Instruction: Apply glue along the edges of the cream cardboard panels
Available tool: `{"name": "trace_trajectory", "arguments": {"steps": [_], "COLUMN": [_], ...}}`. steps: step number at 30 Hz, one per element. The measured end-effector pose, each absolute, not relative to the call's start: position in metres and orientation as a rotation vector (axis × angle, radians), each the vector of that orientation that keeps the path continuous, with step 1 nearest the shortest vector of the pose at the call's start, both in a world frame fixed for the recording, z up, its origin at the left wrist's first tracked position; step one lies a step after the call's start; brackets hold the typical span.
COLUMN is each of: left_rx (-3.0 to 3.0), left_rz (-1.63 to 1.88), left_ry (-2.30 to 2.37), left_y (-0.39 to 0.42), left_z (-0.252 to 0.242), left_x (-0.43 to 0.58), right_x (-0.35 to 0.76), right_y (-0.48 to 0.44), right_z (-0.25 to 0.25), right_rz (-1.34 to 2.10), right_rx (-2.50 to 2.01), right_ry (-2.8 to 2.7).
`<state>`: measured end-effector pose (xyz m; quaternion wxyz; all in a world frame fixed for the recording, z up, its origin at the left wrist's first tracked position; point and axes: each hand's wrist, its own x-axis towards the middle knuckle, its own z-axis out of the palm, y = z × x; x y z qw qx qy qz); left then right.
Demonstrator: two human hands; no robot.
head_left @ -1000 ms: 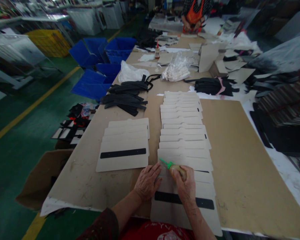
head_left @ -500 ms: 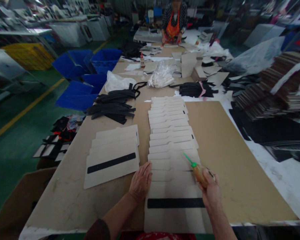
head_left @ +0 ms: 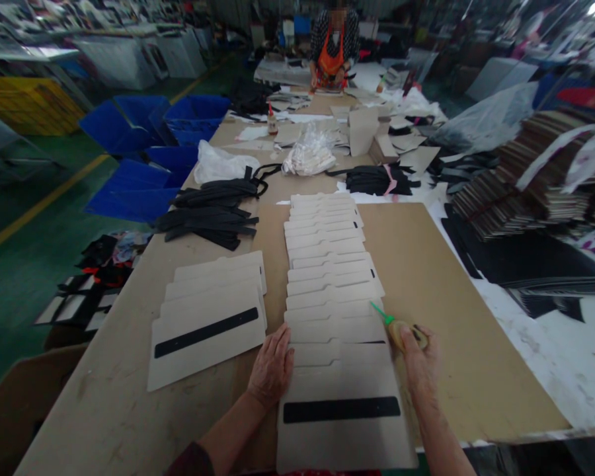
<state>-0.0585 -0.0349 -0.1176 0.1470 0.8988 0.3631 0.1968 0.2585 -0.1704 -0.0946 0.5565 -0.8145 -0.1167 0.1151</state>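
Bottom centre of frame: black strip (head_left: 341,410) across the nearest board of an overlapping row of boards (head_left: 337,375). Left hand (head_left: 272,365) rests uncurled at the row's left edge, grasping nothing that I can see. Right hand (head_left: 420,362), lower right, grips a squeeze bottle (head_left: 400,333) (green nozzle pointing upper left). Second board group (head_left: 193,305), lower left. Beyond, left of centre: black straps (head_left: 205,217). Top centre: co-worker (head_left: 332,56).

The left forearm (head_left: 233,420) is slanting forward and inward from a dark sleeve (head_left: 194,459); the left grip (head_left: 270,371) is showing its back, fingers (head_left: 279,337) pointing forward, close together. The bare right forearm (head_left: 437,423) is angling forward and slightly inward, the right grip (head_left: 420,363) holding a tight curl. Both grips are resting well apart.
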Motion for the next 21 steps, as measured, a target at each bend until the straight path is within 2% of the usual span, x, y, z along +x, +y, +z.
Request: {"name": "trace_trajectory", "arguments": {"steps": [4, 21], "left_rx": [2.567, 2.528], "left_rz": [0.566, 0.512], "left_ry": [1.049, 1.080], "left_y": [-0.034, -0.035], "left_z": [-0.116, -0.111], "left_x": [-0.057, -0.054], "right_x": [0.258, 0.222], "right_y": [-0.169, -0.151], "right_z": [-0.090, -0.083], "right_rz": [0.271, 0.340], "right_rx": [-2.127, -2.089], "right_ry": [-0.241, -0.444]}}
